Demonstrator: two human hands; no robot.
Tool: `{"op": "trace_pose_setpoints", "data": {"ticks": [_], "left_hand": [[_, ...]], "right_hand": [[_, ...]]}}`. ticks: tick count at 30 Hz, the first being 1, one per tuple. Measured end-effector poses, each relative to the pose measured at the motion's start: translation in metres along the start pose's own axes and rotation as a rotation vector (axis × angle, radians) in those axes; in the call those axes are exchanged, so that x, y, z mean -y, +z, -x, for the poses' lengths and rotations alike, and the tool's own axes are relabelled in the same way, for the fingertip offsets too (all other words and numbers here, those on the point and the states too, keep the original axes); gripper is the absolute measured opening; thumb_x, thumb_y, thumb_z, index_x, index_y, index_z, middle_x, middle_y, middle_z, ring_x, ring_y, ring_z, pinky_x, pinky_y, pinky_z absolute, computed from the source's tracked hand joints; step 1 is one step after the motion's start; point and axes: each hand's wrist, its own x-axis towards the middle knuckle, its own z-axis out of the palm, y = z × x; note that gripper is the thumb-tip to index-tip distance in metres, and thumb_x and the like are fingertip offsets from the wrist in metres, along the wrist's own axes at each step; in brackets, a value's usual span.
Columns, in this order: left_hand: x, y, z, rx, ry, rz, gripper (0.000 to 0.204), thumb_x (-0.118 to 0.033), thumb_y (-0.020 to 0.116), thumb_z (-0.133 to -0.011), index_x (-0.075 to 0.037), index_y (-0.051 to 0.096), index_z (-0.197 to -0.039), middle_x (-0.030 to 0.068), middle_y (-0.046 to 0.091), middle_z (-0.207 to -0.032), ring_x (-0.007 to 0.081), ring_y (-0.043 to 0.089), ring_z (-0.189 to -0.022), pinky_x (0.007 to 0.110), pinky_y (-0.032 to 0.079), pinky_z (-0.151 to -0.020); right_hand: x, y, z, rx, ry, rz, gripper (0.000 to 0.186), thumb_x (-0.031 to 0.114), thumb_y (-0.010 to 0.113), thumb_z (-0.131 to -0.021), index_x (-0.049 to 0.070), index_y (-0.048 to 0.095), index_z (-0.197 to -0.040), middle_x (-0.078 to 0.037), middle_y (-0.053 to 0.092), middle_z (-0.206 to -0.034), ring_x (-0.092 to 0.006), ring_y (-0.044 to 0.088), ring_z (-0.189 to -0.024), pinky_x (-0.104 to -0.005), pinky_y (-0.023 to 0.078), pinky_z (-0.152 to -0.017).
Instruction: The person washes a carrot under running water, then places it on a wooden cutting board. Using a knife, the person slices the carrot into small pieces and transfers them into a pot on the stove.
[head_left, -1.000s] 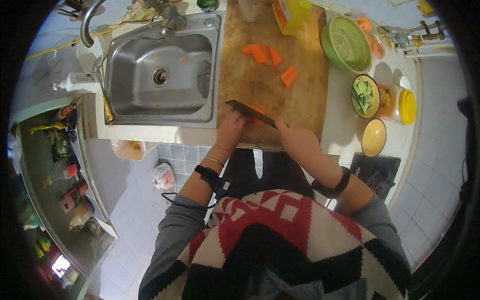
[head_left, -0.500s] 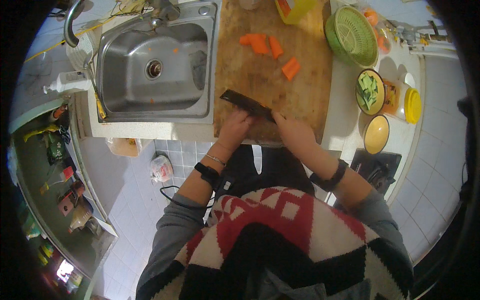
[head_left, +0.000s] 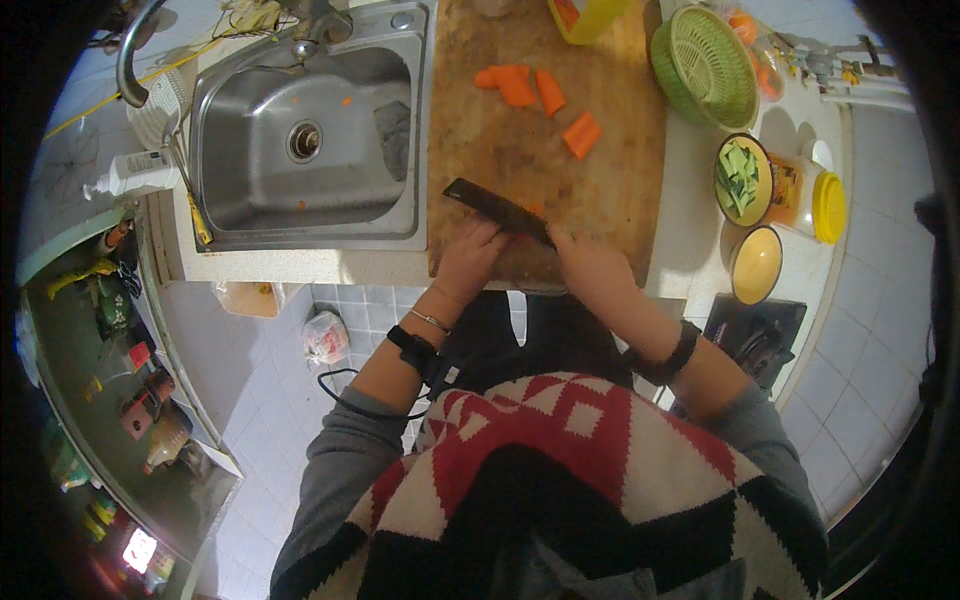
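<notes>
My right hand [head_left: 597, 268] is closed round the handle of a dark, broad-bladed kitchen knife [head_left: 490, 209] at the near edge of the wooden cutting board [head_left: 555, 165]. The blade points to the left and slightly away from me. Close against its near side, my left hand [head_left: 470, 252] has its fingers curled on the board; the blade partly covers them, and what they hold is hidden. A small orange bit [head_left: 537, 209] shows just beyond the blade. Farther up the board lie several peeled carrot chunks [head_left: 516, 86].
To the left is a steel sink [head_left: 250, 215] with orange scraps inside. A yellow container [head_left: 590, 22] stands at the board's far edge. On the right are a green colander [head_left: 690, 85], a bowl of sliced green vegetable [head_left: 738, 182], an empty yellow bowl [head_left: 757, 265] and a yellow-lidded jar [head_left: 828, 207].
The knife has tilted and shifted slightly, and a small orange bit now shows beyond its blade. Both hands stay in nearly the same place; the carrot chunks lie as before.
</notes>
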Motion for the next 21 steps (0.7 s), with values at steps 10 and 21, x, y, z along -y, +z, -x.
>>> {"op": "trace_pose_setpoints", "data": {"ticks": [10, 21], "left_hand": [[-0.002, 0.000, -0.002, -0.008, -0.019, 0.026, 0.026, -0.012, 0.070, -0.076, -0.010, 0.066, -0.102, 0.0085, 0.062, -0.106, 0.0317, 0.059, -0.104, 0.038, 0.050, -0.089], [-0.001, 0.000, -0.003, -0.036, -0.019, 0.068, 0.023, -0.011, 0.072, -0.075, -0.007, 0.066, -0.096, 0.0091, 0.063, -0.103, 0.0317, 0.060, -0.099, 0.039, 0.051, -0.085]], "right_hand": [[-0.005, -0.012, 0.005, 0.124, 0.056, -0.057, 0.029, 0.014, 0.053, -0.086, 0.011, 0.052, -0.115, -0.017, 0.065, -0.088, -0.0367, 0.065, -0.077, -0.0477, 0.052, -0.065], [-0.004, -0.013, 0.010, 0.003, -0.023, -0.044, 0.022, 0.014, 0.055, -0.086, 0.009, 0.052, -0.108, -0.015, 0.064, -0.078, -0.0349, 0.065, -0.069, -0.0472, 0.052, -0.058]]}}
